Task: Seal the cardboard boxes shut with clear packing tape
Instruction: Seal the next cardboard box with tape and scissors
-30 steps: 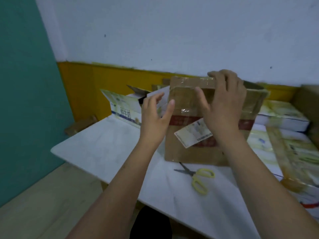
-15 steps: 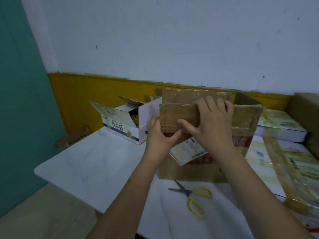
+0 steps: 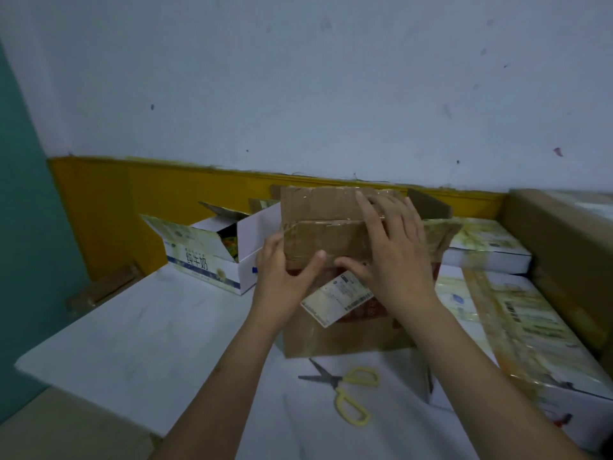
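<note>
Box [image 3: 335, 234] stands on the white table [image 3: 139, 330], centre, between the open carton [image 3: 212, 257] on its left and a stack of printed cartons [image 3: 497, 293] on its right. Scissors [image 3: 348, 390] lie on the table just in front of it. I see no tape roll anywhere.

Right hand [image 3: 394, 257]: fingers straight and spread, laid flat on the near flap, thumb low by the paper label [image 3: 338, 297]. It presses and grips nothing. Left hand [image 3: 282, 280]: cupped around the box's left corner, thumb across the front face, fingers wrapped behind the edge and out of sight. I read that as a hold.

Handling, my judgement: worn corrugated board, creased, with old shiny tape over the flap seam. Flaps look soft at the folds and springy, so they'll want to lift unless pinned. The box seems light, since one hand at a corner steadies it. Old tape will be slick; bare cardboard gives better purchase.

Where I'd take hold: palm flat on the flap near the seam, other hand bracing a vertical corner, where the board is stiffest. Avoid the label; it's peeling at one edge.
</note>
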`<state>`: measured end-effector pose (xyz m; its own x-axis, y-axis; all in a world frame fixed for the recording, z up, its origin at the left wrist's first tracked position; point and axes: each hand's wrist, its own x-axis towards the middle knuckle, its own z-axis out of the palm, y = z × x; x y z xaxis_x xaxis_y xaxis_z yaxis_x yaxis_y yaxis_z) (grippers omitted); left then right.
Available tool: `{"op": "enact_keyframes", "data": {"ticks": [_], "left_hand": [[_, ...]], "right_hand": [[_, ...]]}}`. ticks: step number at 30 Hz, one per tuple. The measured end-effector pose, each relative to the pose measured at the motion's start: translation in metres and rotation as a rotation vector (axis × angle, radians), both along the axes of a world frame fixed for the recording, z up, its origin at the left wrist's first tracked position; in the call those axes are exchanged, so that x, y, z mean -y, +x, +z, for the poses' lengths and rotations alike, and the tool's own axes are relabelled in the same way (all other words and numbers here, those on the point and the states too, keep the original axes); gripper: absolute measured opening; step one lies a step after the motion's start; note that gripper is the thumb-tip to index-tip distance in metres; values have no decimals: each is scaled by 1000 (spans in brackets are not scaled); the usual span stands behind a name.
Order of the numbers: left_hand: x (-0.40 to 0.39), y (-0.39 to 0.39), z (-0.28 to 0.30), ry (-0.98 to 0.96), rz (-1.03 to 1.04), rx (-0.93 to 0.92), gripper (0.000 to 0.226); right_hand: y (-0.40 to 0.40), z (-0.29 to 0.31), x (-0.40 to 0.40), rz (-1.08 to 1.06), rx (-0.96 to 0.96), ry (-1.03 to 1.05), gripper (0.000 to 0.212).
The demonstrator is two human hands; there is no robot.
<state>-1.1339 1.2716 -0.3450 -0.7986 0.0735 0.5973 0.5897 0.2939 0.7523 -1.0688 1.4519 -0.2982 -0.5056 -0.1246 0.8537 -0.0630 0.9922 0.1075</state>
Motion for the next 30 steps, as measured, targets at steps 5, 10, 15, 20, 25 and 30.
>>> {"op": "enact_keyframes", "data": {"ticks": [5,10,15,20,25,30], "left_hand": [[14,-3,15,-104,-28,-98,35],[20,4,11,-97,-178,-138,29],[26,3,13,-129,-231,-174,35],[4,-8,26,30,14,3,37],[4,-40,51,-68,100,351,97],[1,-60,81,-149,-36,345,126]], "right_hand": [[17,25,-51,-13,-68,-370,69],[28,54,-75,213,494,-1018,55],[23,55,-88,231,634,-958,81],[-1,31,-96,217,411,-873,61],[-36,11,-108,380,661,-1346,73],[-43,6,-115,462,742,-1388,57]]}}
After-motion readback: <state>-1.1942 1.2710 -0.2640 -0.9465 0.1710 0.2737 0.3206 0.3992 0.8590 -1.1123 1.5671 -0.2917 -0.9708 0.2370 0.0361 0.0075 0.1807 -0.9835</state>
